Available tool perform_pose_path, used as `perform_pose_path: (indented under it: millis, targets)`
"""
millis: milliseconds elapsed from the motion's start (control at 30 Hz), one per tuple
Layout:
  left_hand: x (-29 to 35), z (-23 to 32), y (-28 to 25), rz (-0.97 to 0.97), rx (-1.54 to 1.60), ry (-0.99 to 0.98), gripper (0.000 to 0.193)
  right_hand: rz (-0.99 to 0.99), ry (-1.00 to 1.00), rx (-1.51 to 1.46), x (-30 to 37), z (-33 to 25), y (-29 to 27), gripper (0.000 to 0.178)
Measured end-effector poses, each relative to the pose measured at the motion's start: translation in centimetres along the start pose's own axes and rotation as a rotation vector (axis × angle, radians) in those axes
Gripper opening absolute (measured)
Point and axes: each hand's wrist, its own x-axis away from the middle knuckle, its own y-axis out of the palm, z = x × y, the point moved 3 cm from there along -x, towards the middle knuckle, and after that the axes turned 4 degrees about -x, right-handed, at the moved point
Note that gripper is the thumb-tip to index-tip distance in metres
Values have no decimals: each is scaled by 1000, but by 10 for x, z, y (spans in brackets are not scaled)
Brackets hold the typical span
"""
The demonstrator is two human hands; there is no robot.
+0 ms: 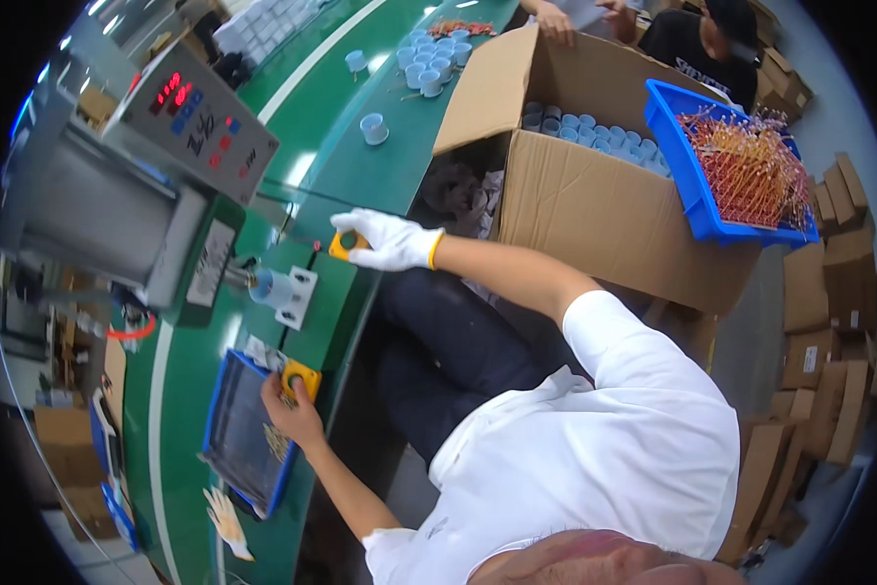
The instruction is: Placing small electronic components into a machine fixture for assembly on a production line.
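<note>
My left hand (295, 414), bare, grips the near yellow push-button box (303, 382) at the bench edge, its thumb by the dark round button. My right hand (395, 242), in a white glove, curls over a second yellow push-button box (341, 244) farther along the same edge; the glove partly hides it. Between the hands, a light blue cup (271, 287) lies on its side against a white block (298, 298), under the head of a grey press machine (107, 205). A control panel (193, 122) with red lit digits is mounted above the press.
A blue tray (287, 468) with small brass-coloured parts lies beside my left hand, near a loose white glove (226, 524). Blue cups (429, 68) stand along the green bench (336, 166). To the right are an open carton (595, 210) of cups and a blue bin (692, 195) of red-wired parts.
</note>
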Motion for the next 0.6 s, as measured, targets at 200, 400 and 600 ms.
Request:
perform_pose_path:
  millis: [200,400,600]
  targets:
    - [-26,-40,-16,-86,28,-215,35,-482,147,234,-31,-40,-23,51]
    - [-20,-82,-25,-159,-447,19,28,-726,161,391,-51,-76,-14,58]
    - [-22,-57,-27,-279,-324,-168,16,-518,176,-2,-61,-81,4,73]
